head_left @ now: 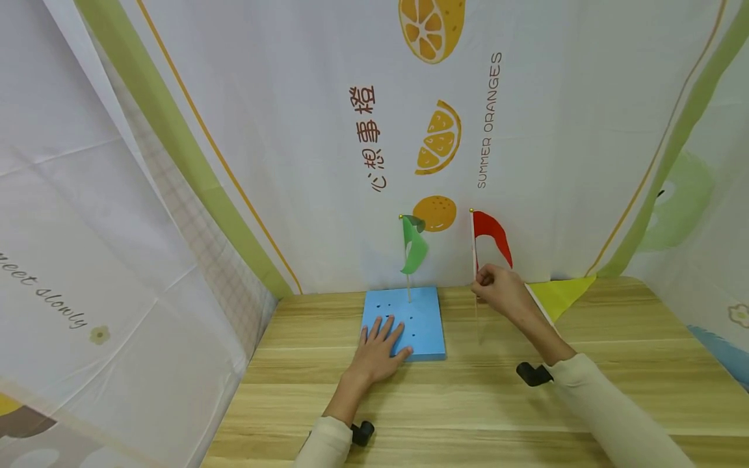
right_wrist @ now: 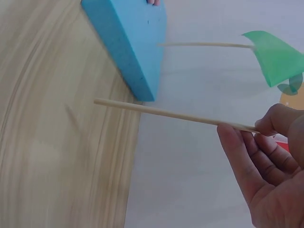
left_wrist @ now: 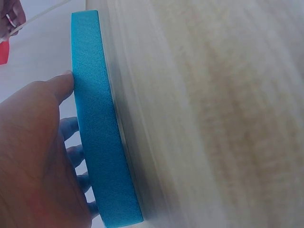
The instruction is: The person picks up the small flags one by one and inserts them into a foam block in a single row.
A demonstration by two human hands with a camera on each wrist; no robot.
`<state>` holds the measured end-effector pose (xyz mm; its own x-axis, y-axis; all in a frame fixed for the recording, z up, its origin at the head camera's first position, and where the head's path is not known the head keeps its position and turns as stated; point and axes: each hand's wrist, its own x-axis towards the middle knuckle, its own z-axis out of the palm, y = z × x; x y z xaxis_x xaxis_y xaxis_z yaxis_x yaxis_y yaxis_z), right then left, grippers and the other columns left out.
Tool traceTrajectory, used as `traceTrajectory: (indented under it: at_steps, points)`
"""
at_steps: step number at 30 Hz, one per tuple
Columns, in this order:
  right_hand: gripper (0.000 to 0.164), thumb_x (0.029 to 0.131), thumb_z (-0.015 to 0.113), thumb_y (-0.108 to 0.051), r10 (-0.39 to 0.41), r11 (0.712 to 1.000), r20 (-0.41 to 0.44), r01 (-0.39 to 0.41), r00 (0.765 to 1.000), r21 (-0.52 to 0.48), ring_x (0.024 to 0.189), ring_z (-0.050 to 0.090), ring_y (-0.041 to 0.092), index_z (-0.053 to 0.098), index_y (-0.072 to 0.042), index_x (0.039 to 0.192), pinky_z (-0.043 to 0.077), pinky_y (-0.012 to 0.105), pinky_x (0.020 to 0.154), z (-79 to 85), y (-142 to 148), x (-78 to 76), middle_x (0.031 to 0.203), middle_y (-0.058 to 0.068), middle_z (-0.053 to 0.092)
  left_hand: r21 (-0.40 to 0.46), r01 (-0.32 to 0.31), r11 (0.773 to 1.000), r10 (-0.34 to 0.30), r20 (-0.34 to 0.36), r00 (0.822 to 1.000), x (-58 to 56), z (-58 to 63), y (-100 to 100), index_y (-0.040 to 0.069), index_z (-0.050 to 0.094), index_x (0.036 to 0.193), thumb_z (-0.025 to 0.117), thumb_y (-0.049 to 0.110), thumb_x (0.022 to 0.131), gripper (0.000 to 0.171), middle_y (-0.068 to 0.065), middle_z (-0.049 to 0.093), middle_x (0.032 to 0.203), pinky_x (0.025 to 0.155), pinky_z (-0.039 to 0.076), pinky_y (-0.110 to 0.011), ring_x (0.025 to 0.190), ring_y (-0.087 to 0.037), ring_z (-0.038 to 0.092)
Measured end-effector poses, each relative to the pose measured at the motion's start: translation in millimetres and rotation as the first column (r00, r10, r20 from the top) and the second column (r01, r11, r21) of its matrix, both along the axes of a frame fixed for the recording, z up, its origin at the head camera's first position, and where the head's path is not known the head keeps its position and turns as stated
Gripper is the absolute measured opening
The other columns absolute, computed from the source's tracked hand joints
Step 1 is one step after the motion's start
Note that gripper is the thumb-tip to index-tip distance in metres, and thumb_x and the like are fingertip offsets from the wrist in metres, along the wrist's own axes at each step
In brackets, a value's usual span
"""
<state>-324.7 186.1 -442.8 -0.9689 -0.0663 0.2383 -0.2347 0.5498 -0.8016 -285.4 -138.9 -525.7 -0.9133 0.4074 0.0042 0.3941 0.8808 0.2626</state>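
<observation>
A blue foam block (head_left: pixel 430 325) with several small holes in its top lies on the table. My left hand (head_left: pixel 377 354) rests flat on it with fingers spread, the thumb near the front right corner. A green flag (head_left: pixel 414 248) stands upright in the block's far part on a thin wooden stick. To the right of the block, my right hand (head_left: pixel 500 289) pinches the stick (right_wrist: pixel 166 113) of a red flag (head_left: pixel 491 231) between thumb and fingers. That stick is nearly upright in the head view, its bare lower end pointing down beside the block.
A yellow flag (head_left: pixel 562 296) lies at the table's back right, partly hidden behind my right forearm. The wooden table (head_left: pixel 468 403) meets a white printed cloth (head_left: pixel 328 247) along its back edge. More cloth hangs at both sides.
</observation>
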Motion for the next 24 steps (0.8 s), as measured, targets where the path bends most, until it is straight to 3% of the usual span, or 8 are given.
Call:
traceTrajectory:
  at_steps: [5, 12, 19, 24]
  points:
    - [0.012, 0.100, 0.065, -0.010, 0.011, 1.000, -0.025, -0.011, 1.000, -0.001, 0.080, 0.077, 0.033, 0.065, 0.002, 0.102, 0.065, 0.026, 0.069, 3.1, -11, -1.2, 0.092, 0.017, 0.073, -0.001, 0.002, 1.000, -0.002, 0.002, 1.000, -0.3, -0.2, 0, 0.020, 0.036, 0.169, 0.047, 0.056, 0.111, 0.070, -0.010, 0.023, 0.179, 0.132, 0.013, -0.067, 0.166, -0.040, 0.016]
    - [0.009, 0.099, 0.067, -0.005, 0.026, 0.997, -0.065, -0.031, 0.998, -0.065, 0.079, 0.077, 0.040, 0.065, 0.004, 0.099, 0.068, 0.041, 0.072, 5.3, -24, -4.4, 0.091, 0.021, 0.072, 0.004, 0.005, 1.000, -0.005, 0.005, 1.000, -1.1, -1.5, 0, 0.020, 0.035, 0.169, 0.047, 0.056, 0.111, 0.069, -0.011, 0.022, 0.179, 0.133, 0.012, -0.067, 0.166, -0.041, 0.014]
    - [0.009, 0.098, 0.069, -0.005, 0.025, 0.997, -0.079, -0.031, 0.997, -0.077, 0.080, 0.077, 0.040, 0.066, 0.003, 0.099, 0.065, 0.027, 0.066, 7.3, -37, -7.1, 0.090, 0.019, 0.072, 0.002, -0.003, 1.000, 0.003, 0.010, 1.000, 0.5, -0.2, 0, 0.020, 0.036, 0.169, 0.047, 0.057, 0.111, 0.069, -0.010, 0.022, 0.179, 0.133, 0.012, -0.066, 0.167, -0.039, 0.014]
    - [0.009, 0.098, 0.070, -0.006, 0.017, 0.998, -0.075, -0.021, 0.997, -0.061, 0.079, 0.076, 0.036, 0.066, 0.001, 0.099, 0.064, 0.025, 0.066, 9.7, -46, -9.0, 0.091, 0.018, 0.073, -0.008, -0.005, 1.000, 0.005, 0.006, 1.000, -0.6, 0.0, 1, 0.020, 0.036, 0.169, 0.047, 0.057, 0.111, 0.070, -0.010, 0.022, 0.179, 0.133, 0.013, -0.066, 0.167, -0.039, 0.015]
